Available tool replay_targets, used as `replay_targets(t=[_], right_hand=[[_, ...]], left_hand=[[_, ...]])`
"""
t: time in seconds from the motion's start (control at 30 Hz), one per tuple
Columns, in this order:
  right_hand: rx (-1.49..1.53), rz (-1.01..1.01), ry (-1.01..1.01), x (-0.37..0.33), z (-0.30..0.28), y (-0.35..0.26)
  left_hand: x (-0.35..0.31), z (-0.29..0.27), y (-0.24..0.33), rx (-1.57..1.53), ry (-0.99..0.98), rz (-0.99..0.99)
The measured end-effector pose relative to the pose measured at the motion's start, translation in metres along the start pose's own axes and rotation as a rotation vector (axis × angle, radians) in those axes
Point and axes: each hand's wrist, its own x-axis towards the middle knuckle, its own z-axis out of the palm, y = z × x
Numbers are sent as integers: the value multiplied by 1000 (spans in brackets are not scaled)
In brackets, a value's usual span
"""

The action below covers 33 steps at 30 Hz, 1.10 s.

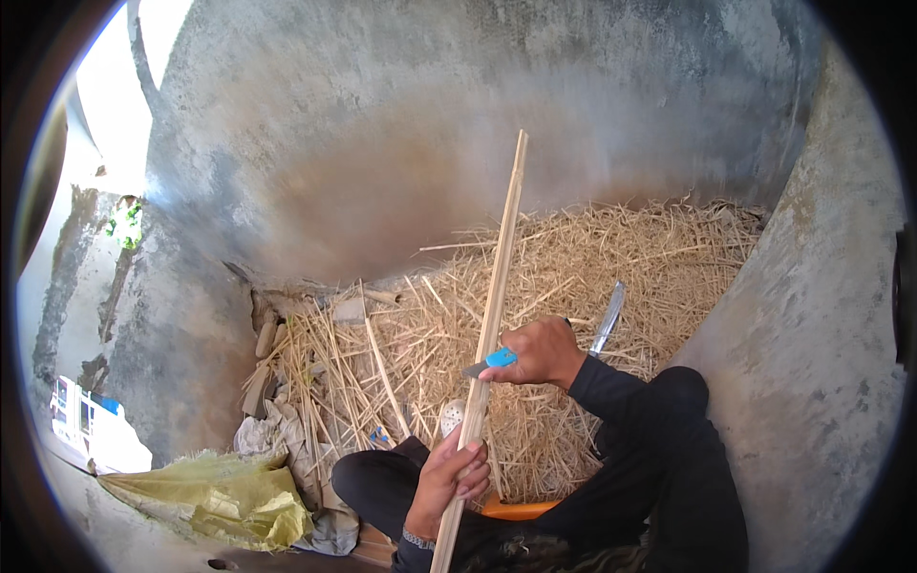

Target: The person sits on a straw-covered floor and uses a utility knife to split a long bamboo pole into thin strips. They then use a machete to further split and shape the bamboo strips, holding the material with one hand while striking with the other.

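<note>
My left hand (449, 477) grips a long, light, stiff bamboo strip (492, 315) low down; my right hand (540, 351), higher up, clasps a blue-handled knife (492, 361) against it.

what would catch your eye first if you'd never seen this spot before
First, the long pale stick running up the middle, gripped low by the left hand, with the right hand pressing a blue-handled knife against it. Behind the hands, a heap of straw fills the corner between grey concrete walls. A crumpled yellow sack lies at lower left.
</note>
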Motion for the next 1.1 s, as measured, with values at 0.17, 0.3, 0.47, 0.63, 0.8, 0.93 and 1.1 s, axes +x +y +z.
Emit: replay_targets(t=[0.17, 0.3, 0.47, 0.63, 0.8, 0.93, 1.1], right_hand=[[8, -52, 73, 5, 9, 22], [-25, -70, 90, 9, 20, 32], [-39, -146, 167, 14, 36, 41], [-136, 75, 103, 18, 32, 78], [-202, 121, 144, 22, 24, 88], [-268, 369, 75, 32, 10, 145], [-267, 396, 172, 33, 1, 165]], left_hand=[[5, 0, 0, 75, 8, 4], [4, -6, -1, 105, 50, 0], [0, -11, -2, 100, 58, -2], [-8, -5, -4, 91, 33, -19], [-6, 0, -6, 117, 52, -24], [-21, 5, -15, 185, 52, -94], [-24, 0, -23, 151, -32, -127]])
